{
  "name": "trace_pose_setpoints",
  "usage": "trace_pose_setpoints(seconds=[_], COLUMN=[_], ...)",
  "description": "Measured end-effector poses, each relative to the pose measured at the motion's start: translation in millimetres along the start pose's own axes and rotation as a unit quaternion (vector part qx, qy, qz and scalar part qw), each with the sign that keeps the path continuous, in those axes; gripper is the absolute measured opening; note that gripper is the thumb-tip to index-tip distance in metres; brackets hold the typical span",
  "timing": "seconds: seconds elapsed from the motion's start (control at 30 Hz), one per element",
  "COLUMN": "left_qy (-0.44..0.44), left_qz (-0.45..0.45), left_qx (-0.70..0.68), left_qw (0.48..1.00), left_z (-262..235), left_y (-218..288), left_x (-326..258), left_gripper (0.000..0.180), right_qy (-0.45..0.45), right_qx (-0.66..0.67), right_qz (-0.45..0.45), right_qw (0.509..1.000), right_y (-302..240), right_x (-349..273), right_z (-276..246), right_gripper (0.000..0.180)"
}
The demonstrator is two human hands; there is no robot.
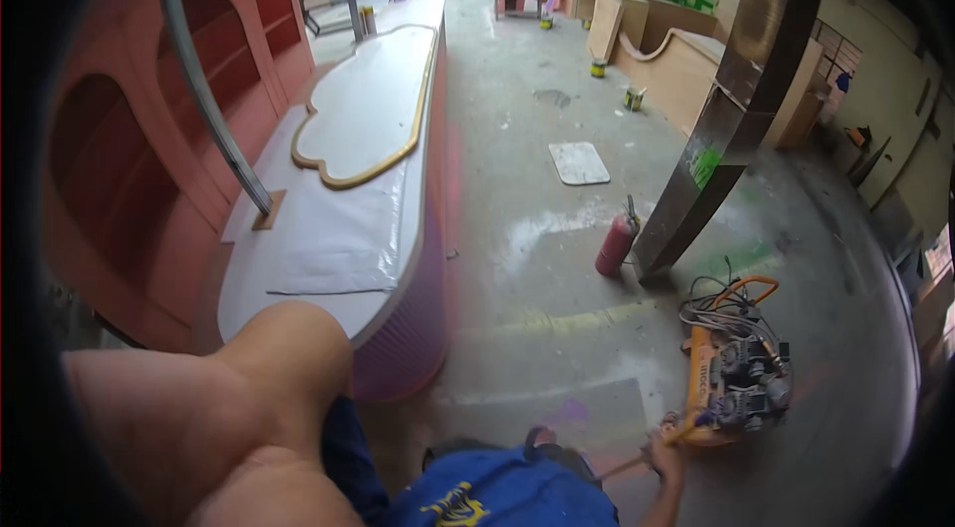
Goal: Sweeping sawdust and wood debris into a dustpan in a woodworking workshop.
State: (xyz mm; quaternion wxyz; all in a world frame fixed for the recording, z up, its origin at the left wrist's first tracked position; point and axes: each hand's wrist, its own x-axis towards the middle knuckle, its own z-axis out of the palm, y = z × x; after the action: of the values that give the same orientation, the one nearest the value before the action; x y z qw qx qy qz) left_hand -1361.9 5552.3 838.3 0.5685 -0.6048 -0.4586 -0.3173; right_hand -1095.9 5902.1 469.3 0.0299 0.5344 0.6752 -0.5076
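Note:
My left arm (pixel 288 338) is bent and raised very close at the lower left. Its elbow overlaps the near end of a long white-topped counter (pixel 239 278). Bare skin fills that corner, and no fingers of my left hand (pixel 159 408) can be made out. At the lower right my right hand (pixel 665 452) is closed around a thin yellowish hose or rod (pixel 625 468). Just beyond that hand stands an orange air compressor (pixel 699 368) with dark motor parts and coiled grey cables on top. Whether the held piece joins the compressor is unclear.
A scalloped white panel with gold edging (pixel 373 114) lies on the counter. A metal post (pixel 204 80) rises from it. Beside a leaning brown column (pixel 696 179) stands a red fire extinguisher (pixel 617 244). A white board (pixel 579 163) and paint cans (pixel 634 98) are farther off.

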Motion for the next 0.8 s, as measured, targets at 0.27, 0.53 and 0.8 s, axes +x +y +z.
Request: trace_pose_setpoints(seconds=[0.27,0.53,0.8], left_qy=[-0.07,-0.019,-0.016], left_qz=[-0.088,-0.112,-0.691], left_qx=[0.049,0.089,-0.161], left_qw=[0.992,0.99,0.704], left_z=[77.7,204.6,461.5], left_y=[-111.8,-223.2,-374.8], left_x=[-26.3,-92.6,-309.1], left_gripper=[0.019,0.022,0.007], right_qy=[-0.24,-0.377,-0.352], right_qx=[-0.011,0.14,0.201], right_qz=[-0.257,-0.201,-0.214], right_qw=[0.936,0.893,0.889], right_y=[-214.8,-305.9,-452.9], right_x=[151.9,305.7,410.7], right_z=[19.7,76.7,104.3], right_gripper=[0.014,0.02,0.036])
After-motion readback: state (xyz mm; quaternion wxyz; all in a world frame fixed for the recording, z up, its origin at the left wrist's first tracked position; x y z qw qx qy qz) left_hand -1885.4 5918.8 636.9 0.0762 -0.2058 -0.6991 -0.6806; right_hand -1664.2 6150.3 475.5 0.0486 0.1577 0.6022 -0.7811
